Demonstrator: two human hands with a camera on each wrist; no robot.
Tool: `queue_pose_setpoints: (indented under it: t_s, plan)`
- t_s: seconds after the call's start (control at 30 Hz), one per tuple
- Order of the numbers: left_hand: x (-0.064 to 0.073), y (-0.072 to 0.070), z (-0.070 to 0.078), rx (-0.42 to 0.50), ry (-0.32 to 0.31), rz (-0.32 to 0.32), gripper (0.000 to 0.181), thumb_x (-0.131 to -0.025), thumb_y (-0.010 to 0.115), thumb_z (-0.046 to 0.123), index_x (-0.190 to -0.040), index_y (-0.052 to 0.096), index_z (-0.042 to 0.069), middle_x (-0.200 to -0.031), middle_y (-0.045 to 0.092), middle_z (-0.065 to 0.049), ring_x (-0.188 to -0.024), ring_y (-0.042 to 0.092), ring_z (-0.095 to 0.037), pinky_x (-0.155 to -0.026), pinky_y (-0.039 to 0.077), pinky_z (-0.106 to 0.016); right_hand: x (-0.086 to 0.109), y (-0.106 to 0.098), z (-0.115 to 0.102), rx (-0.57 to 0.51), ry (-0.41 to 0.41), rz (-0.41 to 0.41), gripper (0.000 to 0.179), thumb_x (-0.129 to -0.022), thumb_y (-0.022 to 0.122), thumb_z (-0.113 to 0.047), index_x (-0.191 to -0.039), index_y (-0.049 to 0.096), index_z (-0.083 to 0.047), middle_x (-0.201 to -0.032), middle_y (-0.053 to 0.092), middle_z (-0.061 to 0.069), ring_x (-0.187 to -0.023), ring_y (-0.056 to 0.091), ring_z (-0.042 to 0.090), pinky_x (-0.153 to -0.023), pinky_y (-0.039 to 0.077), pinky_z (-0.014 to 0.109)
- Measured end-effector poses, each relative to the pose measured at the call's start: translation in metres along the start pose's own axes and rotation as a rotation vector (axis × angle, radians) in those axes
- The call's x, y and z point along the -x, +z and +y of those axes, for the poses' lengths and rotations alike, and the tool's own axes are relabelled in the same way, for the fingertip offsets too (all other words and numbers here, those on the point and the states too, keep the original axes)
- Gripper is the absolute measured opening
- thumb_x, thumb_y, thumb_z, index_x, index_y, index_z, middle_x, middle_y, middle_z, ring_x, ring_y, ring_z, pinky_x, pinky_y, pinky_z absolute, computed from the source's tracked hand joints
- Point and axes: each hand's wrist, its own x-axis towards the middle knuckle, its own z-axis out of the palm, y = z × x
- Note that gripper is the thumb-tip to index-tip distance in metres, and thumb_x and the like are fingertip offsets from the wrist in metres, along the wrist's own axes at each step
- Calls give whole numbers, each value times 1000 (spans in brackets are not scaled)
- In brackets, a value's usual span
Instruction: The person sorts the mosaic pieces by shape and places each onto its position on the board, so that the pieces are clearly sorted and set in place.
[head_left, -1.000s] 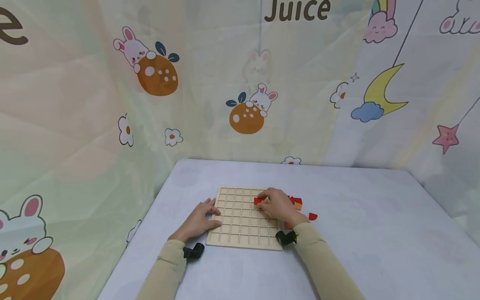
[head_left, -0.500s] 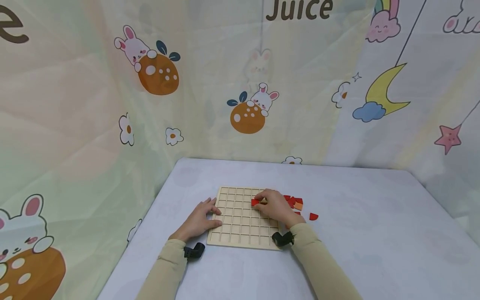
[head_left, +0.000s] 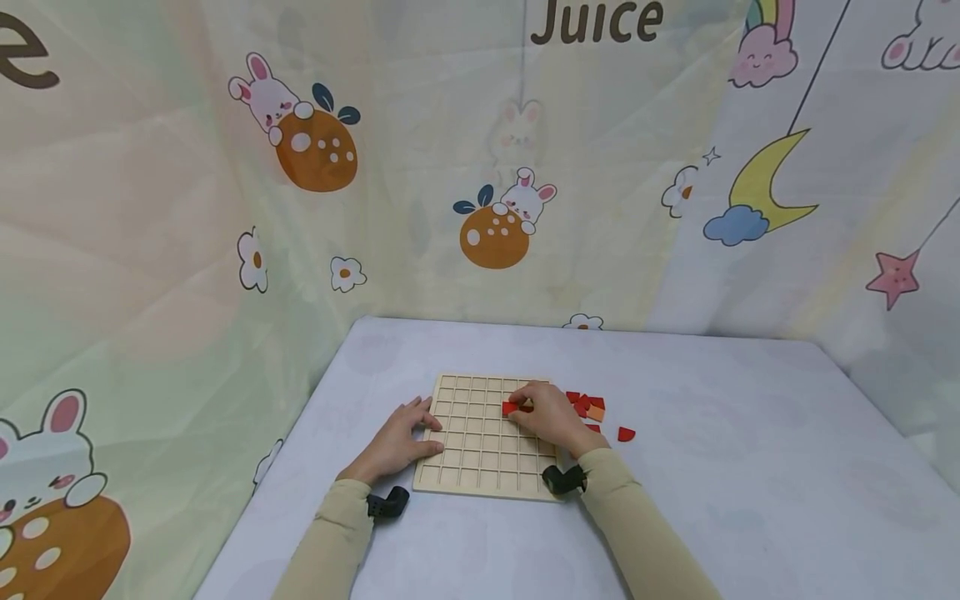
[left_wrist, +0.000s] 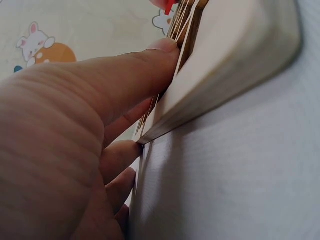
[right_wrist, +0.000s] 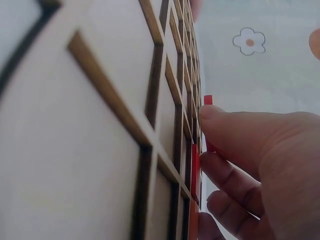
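Note:
A square wooden grid board (head_left: pixel 480 454) lies flat on the table. My left hand (head_left: pixel 401 437) rests at its left edge; in the left wrist view the thumb (left_wrist: pixel 150 62) lies on the board's rim, the other fingers near its side. Over the board's upper right part, my right hand (head_left: pixel 551 417) pinches a small red tile (head_left: pixel 510 408). The right wrist view shows that tile (right_wrist: pixel 208 100) between thumb and fingers, apart from the board's surface. Beyond the grid bars, a second red tile (right_wrist: pixel 195 172) and an orange one (right_wrist: pixel 193 220) appear at the board.
Several red pieces (head_left: pixel 582 406) and an orange piece (head_left: pixel 596 412) lie right of the board. A rounded red piece (head_left: pixel 626 434) sits farther right on the white tablecloth (head_left: pixel 720 492). Patterned cloth (head_left: pixel 420 292) hangs behind and at the left.
My right hand has shifted slightly left and a little toward the near side with the red tile, uncovering more pieces at the right. The left hand stays in place.

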Motion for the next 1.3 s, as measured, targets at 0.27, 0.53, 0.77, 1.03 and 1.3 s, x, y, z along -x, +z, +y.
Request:
queue_pose_setpoints:
  t_s: [0.27, 0.53, 0.77, 1.03, 1.3]
  plan:
    - [0, 0, 0, -3, 6, -5, 23, -79, 82, 26, -95, 65, 24, -157, 33, -10, -149, 15, -34, -120, 10, -57, -1, 2, 1, -1, 10, -13, 26, -83, 79, -24, -107, 74, -14, -97, 62, -4, -88, 54, 16, -79, 52, 32]
    - [-1, -1, 1, -5, -4, -3, 23, -79, 82, 26, -95, 65, 23, -156, 34, -10, -149, 15, -34, -120, 11, -57, -2, 2, 3, 7, 2, -9, 27, -83, 79, -25, -107, 74, -13, -96, 62, -3, -87, 54, 16, -77, 51, 30]
    - [1, -1, 2, -6, -4, -2, 23, -79, 82, 25, -95, 65, 24, -156, 34, -10, -149, 16, -32, -121, 10, -55, -1, 2, 3, -2, 4, -17, 29, -82, 80, -25, -108, 74, -14, -95, 61, -4, -86, 53, 15, -76, 50, 28]
    - [1, 0, 3, -3, 6, 2, 23, -79, 82, 24, -95, 66, 22, -156, 35, -11, -149, 17, -32, -121, 10, -54, 5, -5, 0, -50, 24, -11, 30, -85, 77, -24, -113, 72, -14, -103, 63, -4, -93, 54, 17, -80, 53, 31]
    - [1, 0, 2, -10, 6, -1, 23, -79, 82, 24, -95, 65, 22, -156, 34, -11, -148, 17, -32, -121, 9, -54, 15, -26, -2, -64, 16, -1, 28, -90, 71, -27, -115, 70, -14, -112, 65, -1, -103, 57, 23, -88, 54, 41]
